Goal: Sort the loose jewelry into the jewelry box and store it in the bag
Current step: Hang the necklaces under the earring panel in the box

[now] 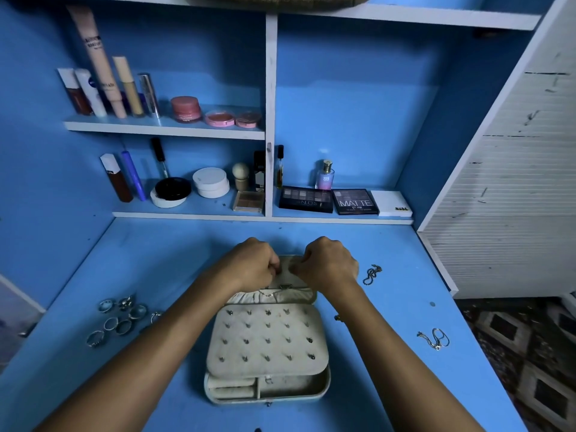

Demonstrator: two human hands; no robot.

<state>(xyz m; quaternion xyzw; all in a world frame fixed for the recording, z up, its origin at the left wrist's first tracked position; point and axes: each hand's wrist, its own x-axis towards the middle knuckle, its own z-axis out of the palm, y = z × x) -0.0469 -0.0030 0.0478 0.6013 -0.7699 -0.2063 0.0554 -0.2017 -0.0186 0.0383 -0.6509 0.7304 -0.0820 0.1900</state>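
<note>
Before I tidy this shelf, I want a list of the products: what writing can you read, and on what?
"NUDES": dark eyeshadow palette on the lower shelf.
"MATTE": second dark palette, beside it.
"NUDE": front edge of the white box.
Blue round logo on the white tube, upper shelf: not legible.
Print on the tall pink tube, the pink jar and the perfume bottle: too blurred.
</note>
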